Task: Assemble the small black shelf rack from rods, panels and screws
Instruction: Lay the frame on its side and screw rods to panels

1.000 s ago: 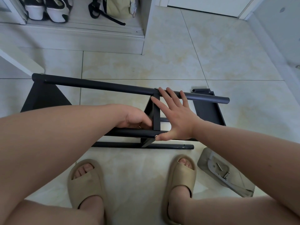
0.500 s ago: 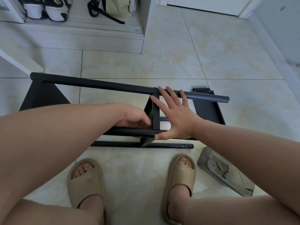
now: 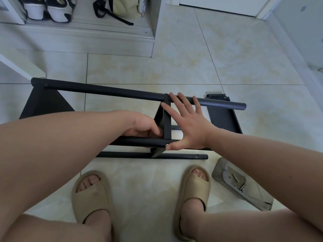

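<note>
The partly built black shelf rack (image 3: 104, 90) lies on its side on the tiled floor (image 3: 192, 58), and its middle panel (image 3: 167, 123) stands on edge between a long upper rod (image 3: 218, 103) and a nearer rod (image 3: 139, 142). The right hand (image 3: 188, 123) lies flat and open against the right side of that panel, fingers spread. Its fingertips reach the upper rod, and its thumb touches the nearer rod just beside a silver screw (image 3: 166, 145) at the panel's near end. The left hand (image 3: 145, 126) sits just left of the middle panel, between the two rods, fingers curled and touching the panel's edge – whether they hold anything I cannot tell. Far to the panel's left is one end panel (image 3: 43, 103); to its right, beyond the right hand, lies another (image 3: 223, 117). A third rod (image 3: 183, 156) lies on the floor below the panel's lower corner. Nearer and to the right, a clear plastic bag (image 3: 253, 194) of metal hardware lies beside a tan slipper (image 3: 194, 187).
</note>
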`<state>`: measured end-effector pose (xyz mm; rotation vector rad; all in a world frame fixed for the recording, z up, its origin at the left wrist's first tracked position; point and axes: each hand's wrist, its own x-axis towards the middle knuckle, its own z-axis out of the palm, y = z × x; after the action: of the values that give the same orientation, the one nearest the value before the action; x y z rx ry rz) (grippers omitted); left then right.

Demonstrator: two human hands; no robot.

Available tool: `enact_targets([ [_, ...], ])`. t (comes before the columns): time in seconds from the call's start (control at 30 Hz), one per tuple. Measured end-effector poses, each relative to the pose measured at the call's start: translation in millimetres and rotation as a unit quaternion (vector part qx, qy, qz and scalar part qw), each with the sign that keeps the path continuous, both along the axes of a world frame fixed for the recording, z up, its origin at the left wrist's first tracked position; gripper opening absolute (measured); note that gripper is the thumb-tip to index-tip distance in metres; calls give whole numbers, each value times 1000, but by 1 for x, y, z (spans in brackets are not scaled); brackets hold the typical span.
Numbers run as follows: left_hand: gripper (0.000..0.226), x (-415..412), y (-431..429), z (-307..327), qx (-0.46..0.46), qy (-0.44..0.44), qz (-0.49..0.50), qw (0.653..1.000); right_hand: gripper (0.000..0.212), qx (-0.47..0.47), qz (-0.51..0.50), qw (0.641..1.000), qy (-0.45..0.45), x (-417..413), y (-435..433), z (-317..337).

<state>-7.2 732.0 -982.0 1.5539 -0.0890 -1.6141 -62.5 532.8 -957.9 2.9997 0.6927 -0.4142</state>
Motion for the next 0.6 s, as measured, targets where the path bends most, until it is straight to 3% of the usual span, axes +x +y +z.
enact_targets([
  [0.17, 15, -2, -5, -3, 55, -24, 4, 998, 126, 3, 1, 1000, -2, -1, 0, -1],
  [0.3, 17, -2, -5, -2, 42, -43, -3, 998, 126, -1, 0, 1000, -2, -1, 1, 0],
  [0.4, 25, -1, -1, -2, 18, -31, -3, 999, 126, 2, 0, 1000, -1, -1, 0, 0],
  [0.6, 18, -2, -2, -1, 17, 12, 17, 1000, 126, 0, 0, 1000, -4, -1, 0, 0],
])
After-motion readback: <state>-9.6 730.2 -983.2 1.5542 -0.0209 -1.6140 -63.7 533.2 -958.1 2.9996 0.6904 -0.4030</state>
